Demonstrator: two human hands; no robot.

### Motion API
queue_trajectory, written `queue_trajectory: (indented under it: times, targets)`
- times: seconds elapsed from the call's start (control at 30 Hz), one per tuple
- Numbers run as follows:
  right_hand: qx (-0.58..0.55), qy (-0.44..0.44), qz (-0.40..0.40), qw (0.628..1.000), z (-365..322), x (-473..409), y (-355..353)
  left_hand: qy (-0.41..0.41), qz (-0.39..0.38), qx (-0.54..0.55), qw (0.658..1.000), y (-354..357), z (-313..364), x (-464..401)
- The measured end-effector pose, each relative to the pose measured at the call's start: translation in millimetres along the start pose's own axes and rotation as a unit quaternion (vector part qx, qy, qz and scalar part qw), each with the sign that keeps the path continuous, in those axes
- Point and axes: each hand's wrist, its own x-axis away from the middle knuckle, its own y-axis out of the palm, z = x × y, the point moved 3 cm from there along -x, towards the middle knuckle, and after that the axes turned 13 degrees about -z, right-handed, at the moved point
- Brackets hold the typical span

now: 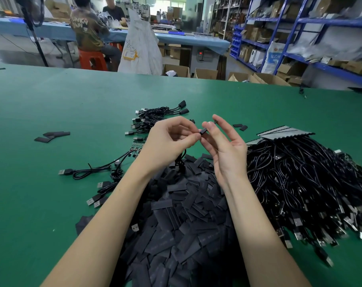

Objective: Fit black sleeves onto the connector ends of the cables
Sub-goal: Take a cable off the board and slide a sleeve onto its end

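Green bench [51,104], mid-fit over its middle: our left hand [167,139] pinches the cable end, right hand [223,148] pinches the black sleeve [203,131], other fingers spread; next we likely push it fully home.

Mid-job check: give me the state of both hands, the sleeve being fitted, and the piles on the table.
left hand: pinching the cable end
right hand: pinching the black sleeve, other fingers spread
cable: hanging below the hands
sleeve pile: loose, heaped
cable pile: heaped, right
small cable bundle: lying beyond the hands
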Motion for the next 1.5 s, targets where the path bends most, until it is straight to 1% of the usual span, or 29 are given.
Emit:
queue_trajectory:
  times: [0.17,0.37,0.63,1.27,1.5]
  targets:
    - [0.001,-0.010,0.022,1.000,-1.0,-0.5,-2.3,-0.003,0.002,0.008,1.000,0.9,0.9,0.2]
    - [0.000,-0.001,0.012,1.000,1.6,-0.2,1.3,-0.003,0.003,0.013,1.000,0.1,-0.1,-0.5]
    - [-0.012,0.001,0.022,1.000,3.9,0.8,2.3,0.000,0.002,0.010,1.000,-0.5,0.2,-0.5]
    - [-0.012,-0.020,0.032,0.999,5.9,-0.9,4.6,0.007,0.002,0.006,1.000,-2.5,-1.7,-2.3]
    - [-0.012,-0.023,0.057,0.998,4.4,-2.5,-3.0,-0.032,-0.036,-0.064,0.997,-8.2,-4.9,-2.1]
